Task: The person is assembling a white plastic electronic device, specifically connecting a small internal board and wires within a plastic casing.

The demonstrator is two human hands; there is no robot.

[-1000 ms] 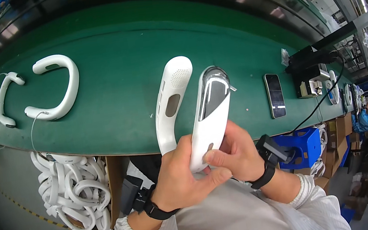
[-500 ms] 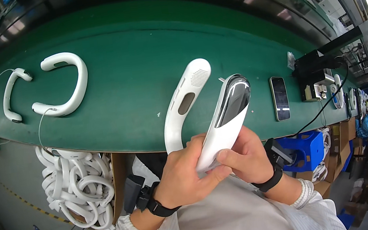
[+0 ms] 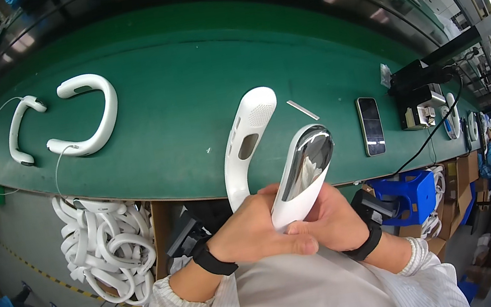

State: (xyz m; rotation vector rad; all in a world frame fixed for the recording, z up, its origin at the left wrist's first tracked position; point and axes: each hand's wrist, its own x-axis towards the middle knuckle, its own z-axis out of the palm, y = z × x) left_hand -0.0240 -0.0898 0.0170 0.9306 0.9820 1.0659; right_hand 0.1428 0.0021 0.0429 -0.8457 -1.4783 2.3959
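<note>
Both of my hands are closed on one white U-shaped neck fan, held over the table's front edge. One of its arms ends in a perforated patch with a dark oval window; the other has a glossy dark end panel. My left hand wraps the curved part between the two arms. My right hand grips the base of the glossy arm, its thumb resting near the left thumb. Just beyond the glossy tip a thin pale strip lies on the table. My palms hide the fan's bend.
Two more white neck fans lie at the left of the green table, with cables attached. A phone and a black device sit at the right. Below are a pile of white fans and a blue stool.
The glossy arm has tipped lower and closer to me. The pale strip now shows whole on the table; before, the arm covered most of it. Both hands keep their hold.
</note>
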